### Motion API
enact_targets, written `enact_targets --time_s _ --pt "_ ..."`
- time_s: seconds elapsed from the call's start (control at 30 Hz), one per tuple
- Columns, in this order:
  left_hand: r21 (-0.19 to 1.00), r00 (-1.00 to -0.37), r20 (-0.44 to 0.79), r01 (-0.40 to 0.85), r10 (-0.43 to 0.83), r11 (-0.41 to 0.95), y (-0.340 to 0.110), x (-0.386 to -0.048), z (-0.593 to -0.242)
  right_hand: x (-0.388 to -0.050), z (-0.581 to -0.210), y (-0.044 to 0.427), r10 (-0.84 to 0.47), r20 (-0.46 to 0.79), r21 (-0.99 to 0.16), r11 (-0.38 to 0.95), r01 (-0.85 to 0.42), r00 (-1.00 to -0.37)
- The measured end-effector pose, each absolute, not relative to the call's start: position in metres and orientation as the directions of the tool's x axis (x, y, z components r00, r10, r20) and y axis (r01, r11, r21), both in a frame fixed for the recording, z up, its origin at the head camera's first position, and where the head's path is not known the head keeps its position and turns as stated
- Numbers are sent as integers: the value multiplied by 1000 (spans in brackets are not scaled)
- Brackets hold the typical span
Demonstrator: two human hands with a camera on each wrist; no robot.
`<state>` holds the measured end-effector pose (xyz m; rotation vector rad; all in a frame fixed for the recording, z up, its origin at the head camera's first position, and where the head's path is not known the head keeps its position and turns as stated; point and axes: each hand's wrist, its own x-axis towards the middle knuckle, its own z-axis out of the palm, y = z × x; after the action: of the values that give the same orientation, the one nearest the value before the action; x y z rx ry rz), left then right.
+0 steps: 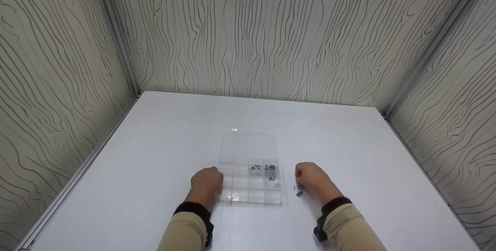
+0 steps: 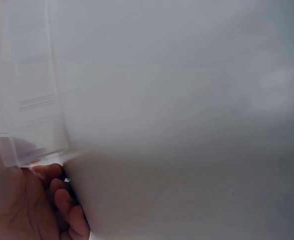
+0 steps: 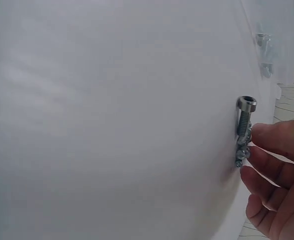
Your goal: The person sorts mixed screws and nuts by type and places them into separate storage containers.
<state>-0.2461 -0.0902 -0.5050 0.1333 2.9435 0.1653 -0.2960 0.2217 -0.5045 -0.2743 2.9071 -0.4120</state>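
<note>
A clear plastic compartment box lies on the white table with its lid open away from me. Silver screws fill a few compartments at its right side. My left hand grips the box's left edge; in the left wrist view the fingers curl beside the box corner. To the right of the box, my right hand is at a small pile of loose screws. In the right wrist view a socket-head screw stands out, and the thumb and fingertips touch the pile, spread slightly apart.
The transparent lid lies flat behind the box. White table surface surrounds everything, with wood-grain patterned panels at the back and both sides. Both wrists wear dark bands.
</note>
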Motion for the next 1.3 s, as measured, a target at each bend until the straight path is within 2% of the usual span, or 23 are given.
enact_targets --time_s 0.53,0.83,1.0,1.3 --pt "86 -978 -171 107 120 991 -91 -249 -510 -300 -508 217 -177 -223 -245 962 -121 -959" --pt "89 -971 -211 97 114 991 -91 -250 -509 -301 -496 210 -172 -156 -305 945 -118 -973" --pt "101 -968 -222 93 113 991 -91 -249 -508 -299 -488 199 -195 -124 -331 932 -145 -973" --pt "140 -971 -216 76 106 987 -91 -251 -509 -294 -486 182 -309 -28 -330 901 -283 -951"
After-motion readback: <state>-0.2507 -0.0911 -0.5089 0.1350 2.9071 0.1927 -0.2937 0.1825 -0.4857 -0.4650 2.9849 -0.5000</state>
